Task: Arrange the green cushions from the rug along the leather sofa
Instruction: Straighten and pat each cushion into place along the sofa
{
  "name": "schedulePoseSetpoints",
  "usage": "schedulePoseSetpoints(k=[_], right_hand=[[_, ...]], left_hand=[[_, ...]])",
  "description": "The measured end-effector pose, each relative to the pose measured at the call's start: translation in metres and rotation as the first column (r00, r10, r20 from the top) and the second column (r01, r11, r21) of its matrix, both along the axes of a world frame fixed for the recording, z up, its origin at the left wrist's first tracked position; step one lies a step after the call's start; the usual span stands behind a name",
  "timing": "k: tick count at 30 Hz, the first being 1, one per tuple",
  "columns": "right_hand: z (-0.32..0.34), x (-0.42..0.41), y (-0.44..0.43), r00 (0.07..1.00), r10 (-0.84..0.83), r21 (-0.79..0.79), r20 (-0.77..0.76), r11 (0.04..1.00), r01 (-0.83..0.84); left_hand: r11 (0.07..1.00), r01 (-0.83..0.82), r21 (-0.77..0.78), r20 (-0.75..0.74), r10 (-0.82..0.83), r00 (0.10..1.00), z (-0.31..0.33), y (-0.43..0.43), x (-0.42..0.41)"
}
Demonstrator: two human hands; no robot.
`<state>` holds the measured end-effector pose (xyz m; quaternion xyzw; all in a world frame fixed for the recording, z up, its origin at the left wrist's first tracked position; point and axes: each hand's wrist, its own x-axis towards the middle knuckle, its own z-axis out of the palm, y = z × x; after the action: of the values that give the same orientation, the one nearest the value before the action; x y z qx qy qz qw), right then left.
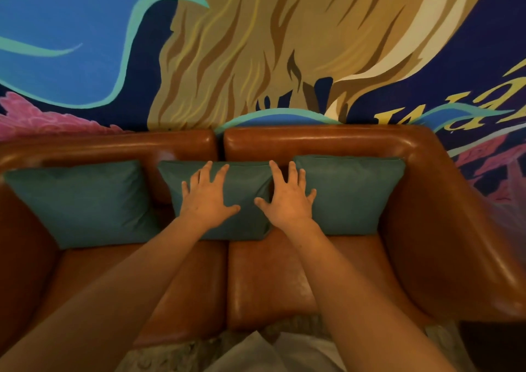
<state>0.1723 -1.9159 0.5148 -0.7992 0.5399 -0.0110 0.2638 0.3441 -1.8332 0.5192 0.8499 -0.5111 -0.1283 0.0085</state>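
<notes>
rug [159, 357]: a shaggy pale strip at the very bottom, right up against the front of the sofa
leather sofa [267, 280]: shiny brown two-seater, seam between the seat pads running straight up the middle
arms: both bare forearms reach forward over the seat
left hand [206, 201]: flat on the middle cushion, palm down, fingers spread wide, not gripping anything
right hand [287, 201]: same deal, fingers fanned out, lying over that cushion's right edge, just beside the right cushion
middle cushion [244, 184]: green, propped on the seat and leaning on the backrest, over the seam
left cushion [82, 201]: green, leaning back by the left armrest
right cushion [358, 192]: green, tucked into the right corner
backrest [313, 140]: two rounded sections behind all three
mural [256, 44]: blue, tan and pink painted wall behind
</notes>
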Motion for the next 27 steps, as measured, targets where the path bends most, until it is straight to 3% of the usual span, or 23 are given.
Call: schedulePoseSetpoints(k=[16,27], right_hand=[[-0.003,-0.029,-0.048,0.988,0.147,0.011,-0.041,0.989,-0.146],[-0.032,0.027,-0.054,0.995,0.098,0.114,-0.035,0.989,-0.093]], left_hand=[[0.996,-0.089,-0.004,0.053,0.089,0.995,0.002,-0.015,-0.014],[0.996,-0.06,0.064,0.041,0.057,0.998,-0.017,-0.025,0.058]])
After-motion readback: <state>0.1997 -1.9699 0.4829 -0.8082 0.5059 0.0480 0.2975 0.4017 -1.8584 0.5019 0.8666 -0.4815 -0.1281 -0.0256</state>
